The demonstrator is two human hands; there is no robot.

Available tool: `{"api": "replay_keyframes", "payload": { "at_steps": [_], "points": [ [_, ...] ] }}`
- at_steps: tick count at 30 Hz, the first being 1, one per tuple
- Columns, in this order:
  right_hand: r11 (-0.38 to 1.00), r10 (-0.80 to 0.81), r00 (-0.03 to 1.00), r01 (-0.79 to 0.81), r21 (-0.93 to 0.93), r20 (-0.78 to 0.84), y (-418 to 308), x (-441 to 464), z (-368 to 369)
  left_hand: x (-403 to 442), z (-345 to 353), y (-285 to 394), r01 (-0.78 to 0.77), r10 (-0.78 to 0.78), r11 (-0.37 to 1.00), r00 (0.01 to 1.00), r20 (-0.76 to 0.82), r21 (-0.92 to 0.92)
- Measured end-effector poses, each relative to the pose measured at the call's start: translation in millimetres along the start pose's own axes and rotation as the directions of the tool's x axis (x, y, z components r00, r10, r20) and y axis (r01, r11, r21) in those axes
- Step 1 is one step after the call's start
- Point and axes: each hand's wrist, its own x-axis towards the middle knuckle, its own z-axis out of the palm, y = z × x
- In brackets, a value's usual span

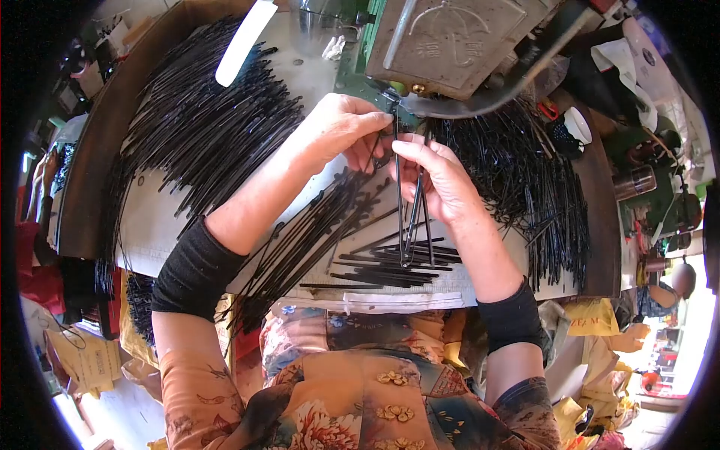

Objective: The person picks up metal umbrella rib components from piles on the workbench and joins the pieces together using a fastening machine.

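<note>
On our pale table (154, 225), black rods (217, 112) flank the machine (450, 45); our left (360, 135) and right hands (427, 169) pinch thin black strips (409, 217).

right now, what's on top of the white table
Piles of thin black rods lie on the table, and a green machine rises at its far side. Whatever the piles cover cannot be seen.

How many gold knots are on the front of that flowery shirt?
3, down the front of the shirt: upper knot, middle knot and lower knot, cut off by the picture's bottom edge. More may be out of view.
</note>
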Motion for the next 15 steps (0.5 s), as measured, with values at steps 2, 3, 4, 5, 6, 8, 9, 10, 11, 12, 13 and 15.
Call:
{"api": "replay_keyframes", "payload": {
  "at_steps": [2, 3, 4, 5, 6, 8, 9, 10, 11, 12, 13, 15],
  "points": [
    [1.000, 0.010, 1.000, -0.010, -0.014, -0.023, -2, -6, 5, -2, 1, 4, -0.019, 0.021, 0.997, 0.999, -0.029, 0.073],
    [1.000, 0.017, 0.999, -0.017, -0.018, -0.037, -2, -9, 5, -4, 3, 6, -0.020, 0.021, 0.994, 1.000, -0.014, 0.105],
    [0.999, 0.016, 1.000, -0.016, -0.039, -0.016, 0, -9, 4, -5, 4, 9, -0.020, 0.020, 0.991, 1.000, 0.002, 0.136],
    [0.998, 0.014, 1.000, -0.014, -0.061, 0.006, 2, -10, 1, -5, 6, 10, -0.021, 0.018, 0.986, 1.000, 0.017, 0.167],
    [0.996, 0.013, 1.000, -0.010, -0.083, 0.029, 3, -10, -1, -6, 9, 9, -0.026, 0.022, 0.988, 0.999, 0.028, 0.155],
    [0.995, 0.042, 0.999, -0.040, -0.091, 0.012, 4, -15, -1, -7, 12, 6, -0.035, 0.029, 0.991, 0.998, 0.048, 0.127],
    [0.995, 0.050, 0.999, -0.050, -0.087, -0.002, 4, -18, -1, -6, 10, 6, -0.027, 0.014, 0.987, 0.997, 0.078, 0.161],
    [0.995, 0.058, 0.998, -0.059, -0.084, -0.016, 4, -20, -1, -8, 10, 7, -0.023, 0.011, 0.986, 0.997, 0.075, 0.165],
    [0.994, 0.087, 0.996, -0.085, -0.075, 0.020, 1, -23, -5, -9, 10, 8, -0.020, 0.008, 0.985, 0.997, 0.072, 0.169],
    [0.993, 0.087, 0.996, -0.086, -0.075, 0.019, -1, -25, -10, -10, 11, 8, -0.018, 0.006, 0.985, 0.998, 0.069, 0.174],
    [0.993, 0.088, 0.996, -0.087, -0.075, 0.017, -3, -27, -14, -10, 10, 8, -0.019, 0.005, 0.983, 0.997, 0.079, 0.182],
    [0.994, 0.092, 0.996, -0.092, -0.053, 0.002, -9, -35, -21, -9, 8, 4, -0.016, -0.004, 0.981, 0.995, 0.101, 0.195]
  ]
}}
